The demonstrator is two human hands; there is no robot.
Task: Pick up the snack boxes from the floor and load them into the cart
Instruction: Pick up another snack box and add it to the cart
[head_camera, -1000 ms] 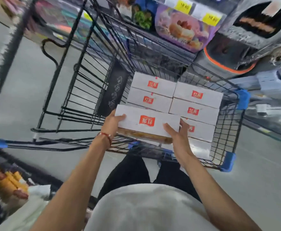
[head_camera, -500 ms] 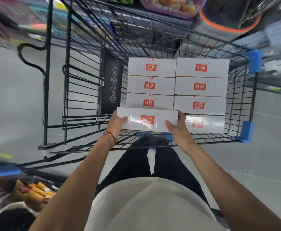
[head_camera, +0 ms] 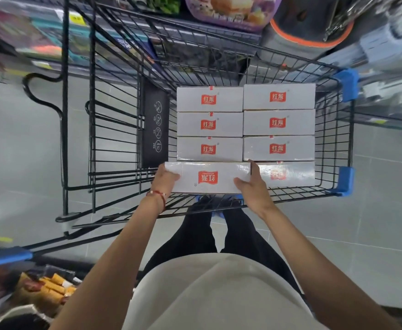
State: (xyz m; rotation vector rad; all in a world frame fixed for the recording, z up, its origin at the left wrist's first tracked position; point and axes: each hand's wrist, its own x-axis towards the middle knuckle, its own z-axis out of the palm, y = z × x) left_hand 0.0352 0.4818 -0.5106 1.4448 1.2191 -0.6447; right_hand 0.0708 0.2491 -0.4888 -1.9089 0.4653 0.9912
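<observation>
snack boxes (head_camera: pixel 209 123): 8 in all, white with a red label | lying in cart (head_camera: pixel 333 148): 7, left column 3, right column 4 | held box (head_camera: pixel 207 177): 1 | hands: 2, left hand (head_camera: pixel 167 178), right hand (head_camera: pixel 252 184) | red bracelet (head_camera: pixel 158 196): 1 | blue corner guards (head_camera: pixel 346 84): 3 in view

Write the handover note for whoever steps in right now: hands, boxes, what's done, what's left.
Hands: left hand grips the left end of a snack box, right hand grips its right end.
Place: at the near-left slot of the cart; cannot tell if it is resting yet.
Done: seven loaded boxes, three in the left column and four in the right.
Left: seat this box and release it. No boxes on the floor show in this view.
</observation>
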